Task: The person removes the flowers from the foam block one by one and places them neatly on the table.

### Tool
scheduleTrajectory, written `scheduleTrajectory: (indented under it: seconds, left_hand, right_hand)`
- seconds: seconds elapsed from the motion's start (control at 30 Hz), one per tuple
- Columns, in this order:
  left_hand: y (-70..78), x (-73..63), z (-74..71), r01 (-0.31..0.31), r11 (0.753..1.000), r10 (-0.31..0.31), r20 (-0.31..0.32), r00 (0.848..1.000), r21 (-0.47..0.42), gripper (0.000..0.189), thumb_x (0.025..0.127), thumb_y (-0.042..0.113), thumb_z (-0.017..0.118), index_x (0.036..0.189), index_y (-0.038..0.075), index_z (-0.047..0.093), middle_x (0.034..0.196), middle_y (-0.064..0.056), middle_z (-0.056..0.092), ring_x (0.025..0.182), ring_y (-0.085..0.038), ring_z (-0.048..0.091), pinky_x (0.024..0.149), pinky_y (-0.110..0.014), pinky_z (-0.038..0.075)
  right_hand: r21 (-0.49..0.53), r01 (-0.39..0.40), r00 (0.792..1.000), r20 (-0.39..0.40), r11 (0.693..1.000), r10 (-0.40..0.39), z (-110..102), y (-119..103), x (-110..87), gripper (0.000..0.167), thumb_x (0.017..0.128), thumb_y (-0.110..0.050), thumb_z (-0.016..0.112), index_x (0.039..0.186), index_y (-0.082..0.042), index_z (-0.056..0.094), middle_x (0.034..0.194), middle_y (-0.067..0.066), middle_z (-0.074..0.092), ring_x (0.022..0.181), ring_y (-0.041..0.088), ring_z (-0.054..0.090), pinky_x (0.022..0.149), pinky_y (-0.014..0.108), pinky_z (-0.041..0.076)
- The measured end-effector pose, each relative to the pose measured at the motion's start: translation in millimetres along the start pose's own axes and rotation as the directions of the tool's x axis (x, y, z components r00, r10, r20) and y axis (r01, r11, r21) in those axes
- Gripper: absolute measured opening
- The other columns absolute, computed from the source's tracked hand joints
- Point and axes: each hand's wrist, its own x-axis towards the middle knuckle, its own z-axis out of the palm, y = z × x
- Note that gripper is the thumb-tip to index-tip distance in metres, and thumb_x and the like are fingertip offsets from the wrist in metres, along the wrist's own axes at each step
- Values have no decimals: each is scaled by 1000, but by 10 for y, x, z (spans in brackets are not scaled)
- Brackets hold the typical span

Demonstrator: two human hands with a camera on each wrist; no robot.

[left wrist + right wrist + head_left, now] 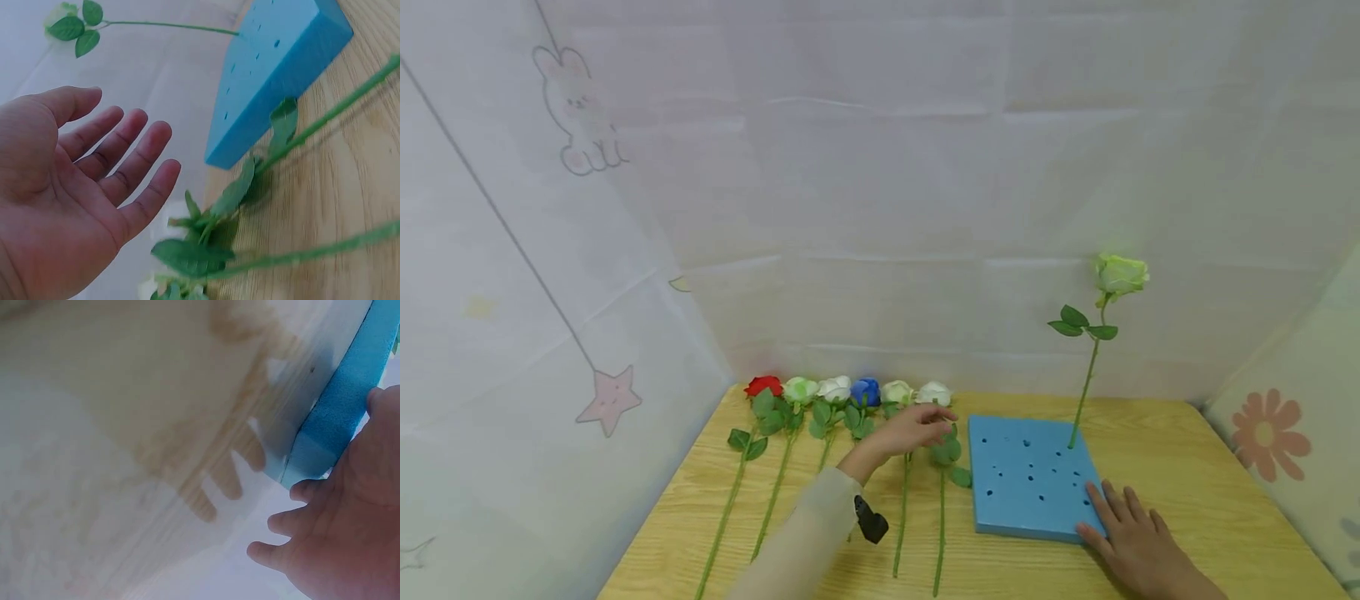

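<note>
My left hand [914,428] hovers over the artificial roses at the middle, its loosely bent fingers holding nothing. Below it lie a cream rose [897,392] and a white rose [934,393], flower ends toward the back; in the left wrist view a leafy stem [337,112] passes beside the palm. A blue foam block [1011,517] with small holes sits to the right. From its back right part a pale green rose [1122,275] stands upright, stem in the foam. My right hand [1138,542] rests at the block's front right edge, fingers spread and touching it.
Farther left on the wooden table [655,546] lie a red rose [763,386], a light green rose [800,390], another white rose [834,388] and a blue rose [866,392] in a row. A pale sheet [880,192] hangs behind the table.
</note>
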Motion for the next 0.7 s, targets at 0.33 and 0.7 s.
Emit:
scheduleTrajectory:
  seconds: [0.33, 0.7]
  left_hand:
    - [245, 483, 445, -100, 994, 97, 48, 994, 51, 31, 106, 32, 56, 134, 20, 62, 109, 4, 69, 104, -24, 68, 95, -48, 54]
    - [641, 921, 929, -141, 983, 141, 2, 990, 116, 27, 105, 32, 59, 128, 21, 65, 97, 11, 69, 84, -3, 65, 74, -23, 53]
  right_hand:
    - [-42, 57, 985, -158, 997, -63, 2, -6, 24, 77, 101, -59, 51, 154, -4, 42, 160, 29, 27, 142, 60, 22, 104, 80, 20]
    - [-186, 63, 975, -197, 981, -100, 70, -70, 171, 70, 104, -58, 45, 154, -9, 44, 160, 26, 32, 142, 58, 29, 102, 79, 27]
